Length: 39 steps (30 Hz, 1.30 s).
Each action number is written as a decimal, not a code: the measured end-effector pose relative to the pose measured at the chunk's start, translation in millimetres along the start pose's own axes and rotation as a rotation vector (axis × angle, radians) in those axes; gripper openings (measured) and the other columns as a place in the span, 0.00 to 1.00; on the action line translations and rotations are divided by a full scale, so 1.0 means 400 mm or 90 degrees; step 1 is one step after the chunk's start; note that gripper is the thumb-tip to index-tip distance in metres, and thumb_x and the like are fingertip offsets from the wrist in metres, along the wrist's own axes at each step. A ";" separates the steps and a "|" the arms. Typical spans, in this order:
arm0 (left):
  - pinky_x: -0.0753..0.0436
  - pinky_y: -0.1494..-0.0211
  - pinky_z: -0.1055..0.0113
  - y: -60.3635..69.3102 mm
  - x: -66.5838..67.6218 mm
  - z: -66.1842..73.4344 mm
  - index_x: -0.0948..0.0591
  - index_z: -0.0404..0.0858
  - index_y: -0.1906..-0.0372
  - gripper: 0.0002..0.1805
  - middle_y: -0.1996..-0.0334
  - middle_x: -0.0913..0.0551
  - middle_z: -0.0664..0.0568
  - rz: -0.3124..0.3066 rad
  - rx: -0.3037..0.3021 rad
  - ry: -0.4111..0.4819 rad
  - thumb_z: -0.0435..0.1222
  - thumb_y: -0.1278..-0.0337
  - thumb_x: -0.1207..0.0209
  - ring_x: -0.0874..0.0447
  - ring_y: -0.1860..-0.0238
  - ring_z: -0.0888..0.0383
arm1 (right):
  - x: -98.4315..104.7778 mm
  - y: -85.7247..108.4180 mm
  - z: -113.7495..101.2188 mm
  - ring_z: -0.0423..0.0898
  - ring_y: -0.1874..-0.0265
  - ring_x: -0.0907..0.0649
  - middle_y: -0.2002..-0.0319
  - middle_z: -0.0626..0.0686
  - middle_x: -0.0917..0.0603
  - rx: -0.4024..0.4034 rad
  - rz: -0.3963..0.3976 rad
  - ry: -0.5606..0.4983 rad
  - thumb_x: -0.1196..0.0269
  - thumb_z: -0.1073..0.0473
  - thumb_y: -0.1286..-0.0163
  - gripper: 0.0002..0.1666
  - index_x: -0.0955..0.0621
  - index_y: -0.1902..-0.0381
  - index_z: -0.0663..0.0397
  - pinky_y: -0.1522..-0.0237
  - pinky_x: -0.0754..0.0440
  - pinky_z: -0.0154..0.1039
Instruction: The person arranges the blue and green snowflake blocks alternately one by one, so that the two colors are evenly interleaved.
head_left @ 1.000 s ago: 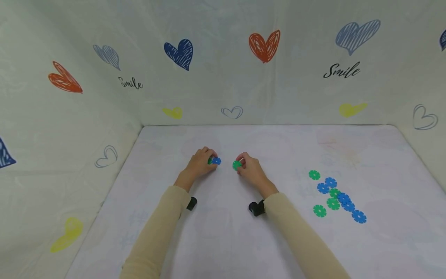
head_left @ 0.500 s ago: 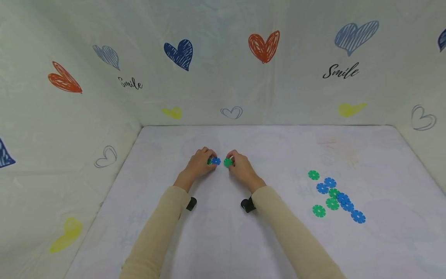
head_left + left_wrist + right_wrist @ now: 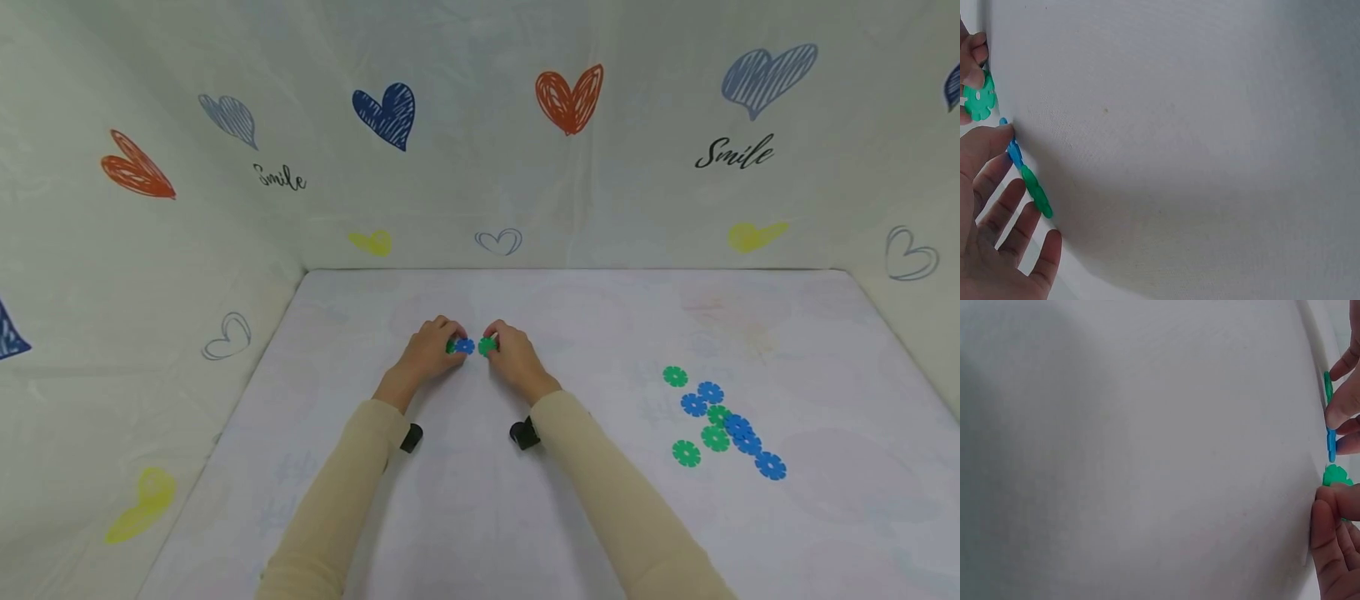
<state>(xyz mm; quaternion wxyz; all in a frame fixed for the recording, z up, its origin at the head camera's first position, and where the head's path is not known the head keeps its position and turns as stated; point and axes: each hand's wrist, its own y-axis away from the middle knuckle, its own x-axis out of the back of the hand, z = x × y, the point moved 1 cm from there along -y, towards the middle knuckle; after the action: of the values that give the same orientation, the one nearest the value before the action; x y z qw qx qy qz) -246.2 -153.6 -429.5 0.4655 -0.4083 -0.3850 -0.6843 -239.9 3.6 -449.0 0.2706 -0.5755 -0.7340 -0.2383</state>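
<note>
Blue notched disc and held green notched disc: one each, set edge to edge in a line, apparently joined; carried above the tabletop between the fingers of the left hand.

Single green disc: one, notched rim, pinched in the right hand, near the blue end of the pair, a narrow gap between.

Grip, left: thumb and fingers closed about the pair. Grip, right: thumb and fingertips closed on the single disc.

State of work, as judged: one blue-green pair looks put together; the single green disc is not attached to it; the remaining discs look unused.

Loose stock, lying to the right of the right hand: green loose discs, four; blue loose discs, five. Some touch or overlap; whether any are joined cannot be told.

Tabletop: pale, whitish covering, faint coloured marks toward the far right.

Sleeves: two, beige, a black device at each wrist.

Wall covering: pale sheeting behind and to the sides, printed with hearts in red, blue and yellow, some outline only; "Smile" lettering, twice, in black.
</note>
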 end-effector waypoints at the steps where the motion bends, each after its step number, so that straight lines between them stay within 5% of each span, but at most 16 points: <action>1: 0.32 0.40 0.51 0.000 0.000 0.000 0.24 0.41 0.50 0.17 0.47 0.28 0.46 0.001 -0.001 -0.003 0.39 0.45 0.39 0.32 0.46 0.47 | -0.001 -0.001 0.000 0.47 0.64 0.23 0.62 0.57 0.21 -0.002 0.002 0.007 0.41 0.68 0.37 0.14 0.26 0.53 0.60 0.57 0.23 0.40; 18: 0.31 0.41 0.51 0.002 -0.001 0.002 0.24 0.41 0.50 0.17 0.49 0.28 0.46 0.002 -0.005 -0.008 0.40 0.45 0.39 0.31 0.47 0.48 | -0.003 -0.010 -0.012 0.50 0.55 0.24 0.53 0.59 0.26 -0.059 -0.014 0.049 0.40 0.62 0.35 0.17 0.24 0.49 0.62 0.47 0.25 0.42; 27: 0.32 0.41 0.51 0.003 0.000 0.000 0.24 0.40 0.50 0.17 0.48 0.28 0.45 0.007 -0.008 0.000 0.39 0.45 0.39 0.31 0.46 0.47 | -0.006 -0.011 0.006 0.47 0.63 0.26 0.61 0.56 0.26 -0.032 0.002 0.020 0.39 0.62 0.37 0.18 0.22 0.50 0.63 0.57 0.25 0.40; 39: 0.32 0.39 0.51 0.000 -0.001 0.000 0.24 0.40 0.50 0.17 0.47 0.28 0.46 0.005 0.001 0.002 0.39 0.44 0.39 0.32 0.45 0.47 | -0.005 -0.008 0.006 0.47 0.63 0.27 0.62 0.57 0.26 -0.035 -0.009 0.010 0.37 0.63 0.39 0.18 0.23 0.51 0.65 0.58 0.26 0.39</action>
<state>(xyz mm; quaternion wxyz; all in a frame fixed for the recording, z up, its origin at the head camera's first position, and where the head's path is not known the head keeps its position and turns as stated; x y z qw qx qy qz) -246.1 -153.4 -429.7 0.4690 -0.4082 -0.3832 -0.6830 -242.9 2.9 -452.4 0.2588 -0.5758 -0.7291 -0.2644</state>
